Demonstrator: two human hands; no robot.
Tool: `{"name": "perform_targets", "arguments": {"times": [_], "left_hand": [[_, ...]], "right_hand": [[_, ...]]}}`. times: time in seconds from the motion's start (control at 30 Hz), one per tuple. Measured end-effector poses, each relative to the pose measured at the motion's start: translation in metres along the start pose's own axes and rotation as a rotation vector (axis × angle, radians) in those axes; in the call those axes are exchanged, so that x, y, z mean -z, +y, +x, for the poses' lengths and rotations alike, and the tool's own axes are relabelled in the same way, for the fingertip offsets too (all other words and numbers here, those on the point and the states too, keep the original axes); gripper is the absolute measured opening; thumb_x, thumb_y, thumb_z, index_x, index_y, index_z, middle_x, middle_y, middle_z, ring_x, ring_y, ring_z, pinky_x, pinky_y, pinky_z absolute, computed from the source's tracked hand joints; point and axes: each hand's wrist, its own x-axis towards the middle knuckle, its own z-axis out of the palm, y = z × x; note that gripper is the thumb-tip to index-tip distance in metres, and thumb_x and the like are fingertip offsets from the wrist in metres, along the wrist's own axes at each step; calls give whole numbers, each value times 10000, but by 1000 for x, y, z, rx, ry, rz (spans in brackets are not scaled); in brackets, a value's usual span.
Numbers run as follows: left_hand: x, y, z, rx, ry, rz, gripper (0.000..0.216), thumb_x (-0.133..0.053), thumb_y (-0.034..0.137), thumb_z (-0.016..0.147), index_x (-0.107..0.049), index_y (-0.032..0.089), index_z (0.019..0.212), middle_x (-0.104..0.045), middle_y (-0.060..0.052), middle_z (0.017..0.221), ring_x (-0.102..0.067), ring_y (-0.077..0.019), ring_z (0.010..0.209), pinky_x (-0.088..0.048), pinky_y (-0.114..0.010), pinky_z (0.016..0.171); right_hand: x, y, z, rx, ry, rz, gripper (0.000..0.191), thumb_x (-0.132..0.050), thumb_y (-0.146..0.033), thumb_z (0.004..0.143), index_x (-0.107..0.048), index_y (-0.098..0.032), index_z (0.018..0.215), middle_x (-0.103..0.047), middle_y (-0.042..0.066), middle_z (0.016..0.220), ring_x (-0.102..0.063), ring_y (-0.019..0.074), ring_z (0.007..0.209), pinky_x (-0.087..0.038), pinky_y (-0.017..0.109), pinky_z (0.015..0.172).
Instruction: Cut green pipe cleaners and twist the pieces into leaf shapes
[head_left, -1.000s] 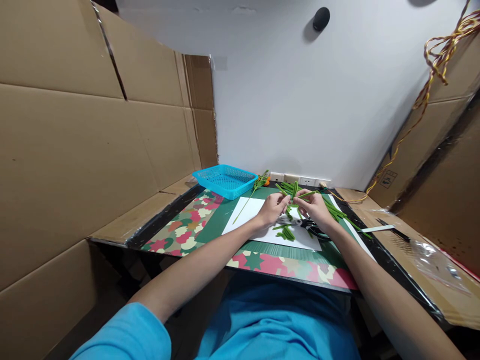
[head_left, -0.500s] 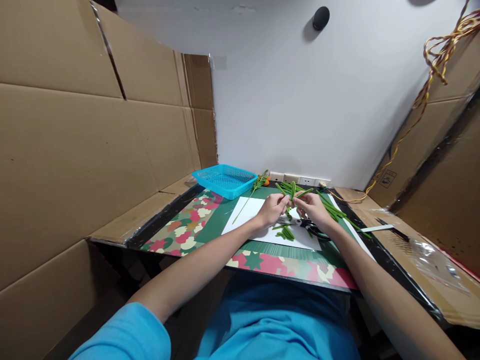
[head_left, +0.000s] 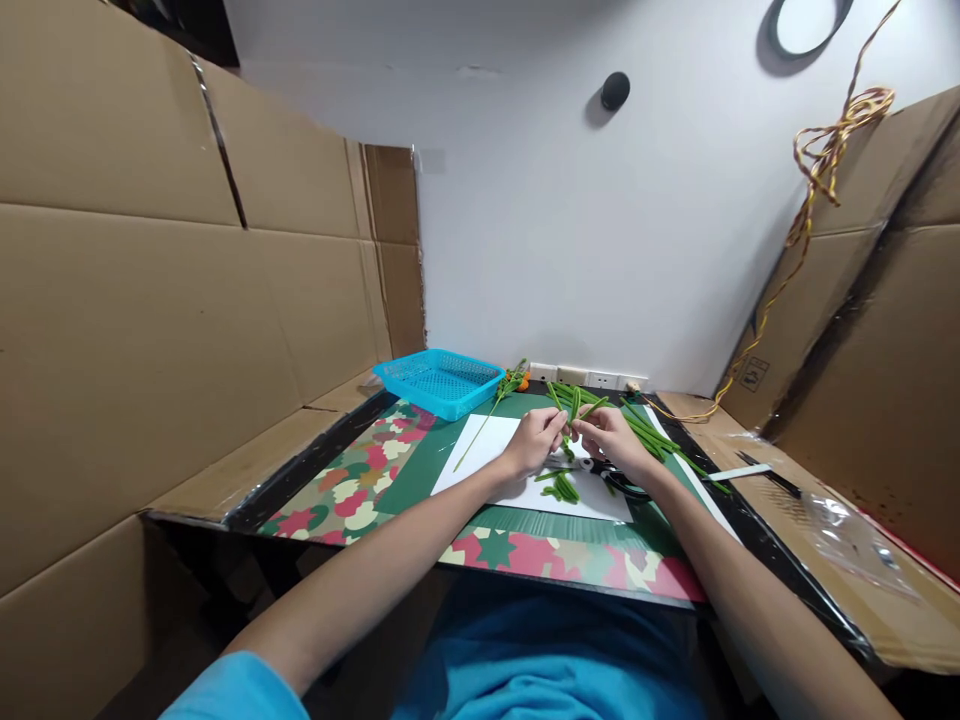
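My left hand (head_left: 534, 440) and my right hand (head_left: 609, 438) meet above a white sheet of paper (head_left: 465, 458). Both are closed, pinching a small bunch of green pipe cleaners (head_left: 575, 402) whose ends fan upward. Below the fingers, scissors with black handles (head_left: 626, 485) lie on the paper, partly covered by my right hand. Short cut green pieces (head_left: 564, 488) are heaped on the sheet near the blades. Long green pipe cleaners (head_left: 651, 432) lie to the right, beyond my right hand. Where each fingertip grips the bunch is too small to make out.
A blue plastic basket (head_left: 442, 385) stands at the back left. Beside it lies a green stem with an orange flower (head_left: 523, 381). On the right are a white strip (head_left: 739, 472), a black pen-like tool (head_left: 772, 476) and a clear plastic bag (head_left: 855, 550). Cardboard walls (head_left: 300, 290) flank the table.
The camera view has tilted up and shifted slightly, so the table sits lower in the picture. Both hands stay together on the green bunch, with little visible change in their grip.
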Motion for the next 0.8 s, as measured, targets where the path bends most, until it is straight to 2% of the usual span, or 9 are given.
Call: {"name": "perform_targets", "arguments": {"times": [0.17, 0.4, 0.6, 0.8], "left_hand": [[2, 2, -1, -32, -32, 2, 515, -447, 590, 991, -525, 177, 695, -472, 37, 518, -385, -101, 491, -305, -257, 544], [5, 2, 0, -32, -30, 50, 536, -459, 625, 975, -481, 187, 666, -452, 36, 538, -382, -111, 519, -285, -262, 546], [6, 4, 0, -85, -32, 92, 514, -441, 591, 989, -530, 178, 696, -464, 27, 608, -412, -120, 574, -294, -262, 570], [9, -2, 2, -98, -59, 142, 498, -459, 553, 982, -536, 171, 672, -440, 27, 601, -400, -125, 604, -281, -259, 588]], "right_hand": [[0, -3, -1, -8, -31, -17, 403, -751, -519, 802, -575, -168, 710, -477, -49, 577, -319, 56, 461, -231, 206, 415], [0, 0, 1, -9, -80, -26, 404, -734, -532, 809, -584, -169, 711, -501, -43, 569, -338, 62, 459, -258, 208, 427], [-1, 0, 0, -18, -70, -63, 408, -725, -546, 818, -581, -182, 702, -449, -62, 506, -339, 71, 432, -258, 212, 417], [1, 1, -1, -17, -124, -104, 403, -714, -534, 838, -596, -177, 693, -489, -46, 502, -374, 78, 426, -278, 215, 424]]}}
